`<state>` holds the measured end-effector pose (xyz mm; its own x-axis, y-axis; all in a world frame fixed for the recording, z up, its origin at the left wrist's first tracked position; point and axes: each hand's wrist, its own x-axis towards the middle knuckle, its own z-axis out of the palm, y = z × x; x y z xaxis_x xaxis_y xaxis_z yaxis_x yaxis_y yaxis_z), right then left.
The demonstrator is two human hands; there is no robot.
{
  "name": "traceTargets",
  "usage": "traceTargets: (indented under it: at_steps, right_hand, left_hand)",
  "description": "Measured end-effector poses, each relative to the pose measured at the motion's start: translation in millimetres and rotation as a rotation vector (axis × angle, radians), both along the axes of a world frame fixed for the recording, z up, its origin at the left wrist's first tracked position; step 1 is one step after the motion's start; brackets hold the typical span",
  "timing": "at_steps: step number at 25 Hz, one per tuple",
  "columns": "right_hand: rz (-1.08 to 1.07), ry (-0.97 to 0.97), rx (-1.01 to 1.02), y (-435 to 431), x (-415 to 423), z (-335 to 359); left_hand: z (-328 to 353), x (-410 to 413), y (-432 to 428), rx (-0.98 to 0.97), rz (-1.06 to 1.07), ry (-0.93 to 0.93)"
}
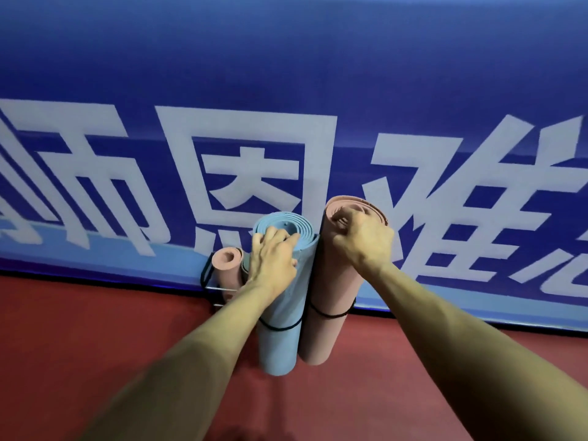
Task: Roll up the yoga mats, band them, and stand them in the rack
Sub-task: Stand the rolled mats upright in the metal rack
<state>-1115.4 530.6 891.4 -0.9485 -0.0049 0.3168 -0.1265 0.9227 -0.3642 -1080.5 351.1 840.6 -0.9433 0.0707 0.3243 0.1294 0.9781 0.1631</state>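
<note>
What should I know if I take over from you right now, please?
The left hand grips the top of the blue mat; the right hand grips the top of the large pink mat.
Both are rolled, banded and upright, side by side.
A small pink mat stands in the wire rack, left of the blue mat.
Left to do: stand both held mats in the rack.

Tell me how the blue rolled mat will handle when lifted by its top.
The blue mat should stay a firm tube: a black band cinches it. It is probably light, since the left hand grips it by the top edge alone. Tall and narrow on end, it looks apt to tip if released.
</note>
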Motion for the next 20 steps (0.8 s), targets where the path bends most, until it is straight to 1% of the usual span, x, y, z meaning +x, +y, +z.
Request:
traceTargets:
  at_steps: [3, 7, 9, 12, 16, 20]
  right_hand:
    - [0.038, 0.032, -0.021, -17, -65, 12]
    - [0.075, 0.107, 0.003, -42, -142, 10]
    - [0.071, 0.108, -0.001, -46, -177, 9]
    - [0.076, 0.112, -0.006, -48, -217, 12]
    - [0.046, 0.061, 0.003, -40, -257, 12]
    - [-0.027, 0.032, -0.042, -29, -288, 0]
  left_hand:
    - [7, -66, -9, 0.075, 0.114, -0.003]
    - [7, -139, -23, 0.12, 0.188, -0.04]
    - [10, -176, -30, 0.121, 0.186, -0.069]
    - [12, -221, -32, 0.124, 0.199, -0.057]
    - [7, -259, -37, 0.134, 0.168, -0.065]
    - [-3, -294, -51, 0.194, 0.186, -0.066]
